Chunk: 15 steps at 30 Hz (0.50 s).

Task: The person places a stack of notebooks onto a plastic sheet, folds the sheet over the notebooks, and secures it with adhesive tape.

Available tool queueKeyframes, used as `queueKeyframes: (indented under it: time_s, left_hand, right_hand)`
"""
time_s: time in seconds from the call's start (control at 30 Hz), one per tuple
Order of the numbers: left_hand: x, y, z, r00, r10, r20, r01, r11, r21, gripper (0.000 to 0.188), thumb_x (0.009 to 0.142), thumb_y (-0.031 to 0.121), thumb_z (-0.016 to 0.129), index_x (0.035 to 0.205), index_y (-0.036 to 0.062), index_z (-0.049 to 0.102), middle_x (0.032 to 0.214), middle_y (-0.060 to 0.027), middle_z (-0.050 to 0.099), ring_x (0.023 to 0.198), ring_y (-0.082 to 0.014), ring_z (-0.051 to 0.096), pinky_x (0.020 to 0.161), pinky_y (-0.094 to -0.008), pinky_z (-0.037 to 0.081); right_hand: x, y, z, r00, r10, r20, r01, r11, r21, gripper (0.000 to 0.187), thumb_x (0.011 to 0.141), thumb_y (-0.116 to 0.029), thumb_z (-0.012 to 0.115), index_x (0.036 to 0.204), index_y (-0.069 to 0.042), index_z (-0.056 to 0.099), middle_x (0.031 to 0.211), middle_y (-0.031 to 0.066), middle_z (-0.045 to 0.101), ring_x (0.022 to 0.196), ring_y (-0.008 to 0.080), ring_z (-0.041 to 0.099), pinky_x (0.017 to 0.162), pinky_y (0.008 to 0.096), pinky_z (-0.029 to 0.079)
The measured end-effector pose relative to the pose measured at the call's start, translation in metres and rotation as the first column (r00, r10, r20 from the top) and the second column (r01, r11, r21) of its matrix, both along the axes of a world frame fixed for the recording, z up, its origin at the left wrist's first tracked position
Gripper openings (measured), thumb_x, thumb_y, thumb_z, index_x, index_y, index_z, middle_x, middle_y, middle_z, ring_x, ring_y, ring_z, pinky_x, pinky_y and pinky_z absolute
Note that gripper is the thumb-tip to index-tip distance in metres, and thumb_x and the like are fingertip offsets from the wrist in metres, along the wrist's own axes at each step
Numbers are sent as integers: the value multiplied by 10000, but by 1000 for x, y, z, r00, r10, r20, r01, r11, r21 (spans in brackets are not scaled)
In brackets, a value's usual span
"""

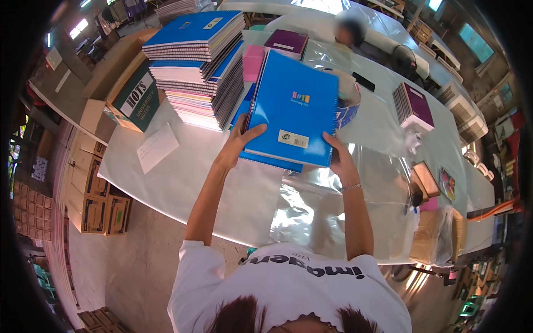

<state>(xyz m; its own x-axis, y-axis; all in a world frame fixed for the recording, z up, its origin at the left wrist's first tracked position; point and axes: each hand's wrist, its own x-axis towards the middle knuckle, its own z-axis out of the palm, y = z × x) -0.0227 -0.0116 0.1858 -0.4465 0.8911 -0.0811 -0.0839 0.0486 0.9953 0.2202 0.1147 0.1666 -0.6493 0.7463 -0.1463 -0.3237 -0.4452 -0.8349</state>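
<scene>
Between my two hands is a small stack of blue spiral notebooks, held over the table with the glossy top cover facing up. A pale label sits on the lower part of that cover. My left hand grips the left edge, its thumb on the cover. At the lower right edge, my right hand is closed round the side, with most of its fingers hidden beneath. Another blue notebook shows partly under the held ones. Just beyond my left hand rises a tall pile of spiral notebooks with blue covers on top.
A green-and-brown carton and a paper sheet lie left. Purple notebooks stand at the back and right. A black phone-like object lies near a round container. Clear plastic sheeting covers the front.
</scene>
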Motion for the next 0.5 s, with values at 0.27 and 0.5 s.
queueKeyframes:
  time_s: [0.27, 0.5]
  left_hand:
    - [94, -98, 119, 883, -255, -395, 344, 923, 174, 763, 777, 448, 710, 1258, -25, 355, 1093, -145, 522, 972, -255, 561, 841, -378, 453]
    - [81, -75, -59, 774, 172, 610, -111, 984, -137, 632, 855, 425, 629, 1263, 49, 328, 1070, -79, 488, 1088, -224, 484, 886, -404, 436]
  right_hand:
    - [51, -71, 5, 917, -291, -273, 219, 939, -267, 580, 862, -343, 610, 1283, 15, 434, 1204, 157, 538, 1089, 266, 537, 914, 379, 470]
    - [122, -53, -19, 735, 276, -619, -312, 949, 53, 488, 952, -333, 426, 1350, -63, 344, 1210, 159, 513, 1085, 304, 534, 916, 441, 419]
